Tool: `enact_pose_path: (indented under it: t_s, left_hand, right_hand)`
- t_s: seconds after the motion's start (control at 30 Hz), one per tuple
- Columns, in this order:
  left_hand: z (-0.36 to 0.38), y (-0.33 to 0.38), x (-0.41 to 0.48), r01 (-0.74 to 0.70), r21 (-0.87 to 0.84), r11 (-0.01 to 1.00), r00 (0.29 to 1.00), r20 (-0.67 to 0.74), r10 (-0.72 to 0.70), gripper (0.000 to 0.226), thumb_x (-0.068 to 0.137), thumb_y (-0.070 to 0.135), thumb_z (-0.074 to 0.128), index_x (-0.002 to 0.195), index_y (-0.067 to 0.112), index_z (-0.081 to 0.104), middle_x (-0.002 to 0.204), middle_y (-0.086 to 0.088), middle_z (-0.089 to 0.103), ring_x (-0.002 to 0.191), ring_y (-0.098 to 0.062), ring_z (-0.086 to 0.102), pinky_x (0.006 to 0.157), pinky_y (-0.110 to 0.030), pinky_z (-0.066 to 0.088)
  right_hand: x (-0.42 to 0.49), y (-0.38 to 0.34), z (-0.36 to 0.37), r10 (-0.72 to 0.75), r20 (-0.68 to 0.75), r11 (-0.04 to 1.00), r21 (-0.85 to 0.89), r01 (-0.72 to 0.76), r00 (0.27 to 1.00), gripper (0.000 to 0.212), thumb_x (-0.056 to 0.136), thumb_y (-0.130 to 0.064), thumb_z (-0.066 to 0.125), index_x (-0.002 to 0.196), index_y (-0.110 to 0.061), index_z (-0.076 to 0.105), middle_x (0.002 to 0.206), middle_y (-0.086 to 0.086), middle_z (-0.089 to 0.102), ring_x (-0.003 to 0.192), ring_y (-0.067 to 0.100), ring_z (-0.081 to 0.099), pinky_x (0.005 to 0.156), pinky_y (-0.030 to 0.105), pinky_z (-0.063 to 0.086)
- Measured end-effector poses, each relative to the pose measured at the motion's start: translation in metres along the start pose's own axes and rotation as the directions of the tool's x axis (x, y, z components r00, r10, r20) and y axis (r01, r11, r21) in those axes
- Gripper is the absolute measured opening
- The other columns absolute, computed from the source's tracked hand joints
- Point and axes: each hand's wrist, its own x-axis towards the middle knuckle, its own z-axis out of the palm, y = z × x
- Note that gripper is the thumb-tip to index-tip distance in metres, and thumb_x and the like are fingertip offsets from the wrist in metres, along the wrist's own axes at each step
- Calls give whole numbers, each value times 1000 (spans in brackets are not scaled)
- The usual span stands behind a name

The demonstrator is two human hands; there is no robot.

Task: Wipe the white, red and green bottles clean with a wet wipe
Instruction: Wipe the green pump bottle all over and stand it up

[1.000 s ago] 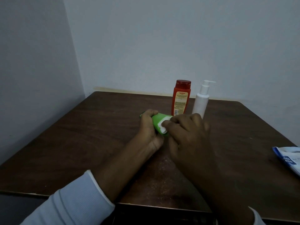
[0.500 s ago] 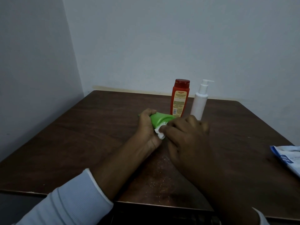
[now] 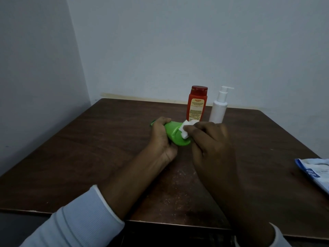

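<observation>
A dark brown wooden table (image 3: 89, 157) stood pushed into a corner formed by a left wall (image 3: 35, 68) and a back wall (image 3: 178, 41), both plain and pale. A yellowish strip (image 3: 133, 97) ran along the back wall at the table's far edge. Fine light speckles (image 3: 178, 189) marked the tabletop near its front centre. A white-and-blue packet (image 3: 315, 172) lay flat at the table's right side, partly cut off by the frame edge.

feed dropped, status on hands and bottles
Left hand grips green bottle. Right hand pinches wet wipe against it. Red bottle, white bottle upright behind. Nothing in the way.
</observation>
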Motion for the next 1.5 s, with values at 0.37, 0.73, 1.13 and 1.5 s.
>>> enact_pose_path:
  t_s: [0.37, 0.73, 1.13, 1.5]
  left_hand:
    - [-3, 0, -2, 21, 35, 999, 999, 39, -22, 31, 98, 30, 51, 96, 1, 62, 58, -10, 68, 49, -20, 69, 45, -28, 55]
    - [-2, -3, 2, -28, 41, 999, 1000, 10, 28, 35, 95, 29, 54, 115, 1, 61, 81, -11, 72, 60, -21, 71, 50, -30, 57]
    - [2, -9, 1, -55, 16, 998, 998, 20, 55, 38, 96, 29, 56, 123, 4, 59, 78, -12, 71, 55, -23, 72, 53, -31, 59]
    - [7, -9, 3, -31, -56, 998, 999, -31, 29, 76, 74, 30, 70, 139, -2, 49, 111, -26, 63, 86, -39, 67, 73, -45, 60]
  right_hand:
    - [6, 3, 0, -304, 175, 951, 0, 308, 937, 28, 93, -15, 56, 120, -9, 64, 119, 11, 61, 108, 24, 53, 85, 35, 47]
    - [14, 9, -10, -230, 260, 970, -18, 243, 938, 37, 82, -12, 68, 119, -14, 65, 116, 5, 62, 106, 20, 55, 85, 31, 49]
    - [-7, -5, -6, 721, 359, 164, 743, -649, 593, 14, 78, -12, 75, 90, -6, 70, 83, 4, 74, 78, 19, 72, 67, 30, 58]
    - [-16, -44, -9, 325, 885, -714, 461, -526, 334, 25, 78, 4, 61, 102, 10, 65, 99, 23, 71, 78, 23, 73, 55, 25, 57]
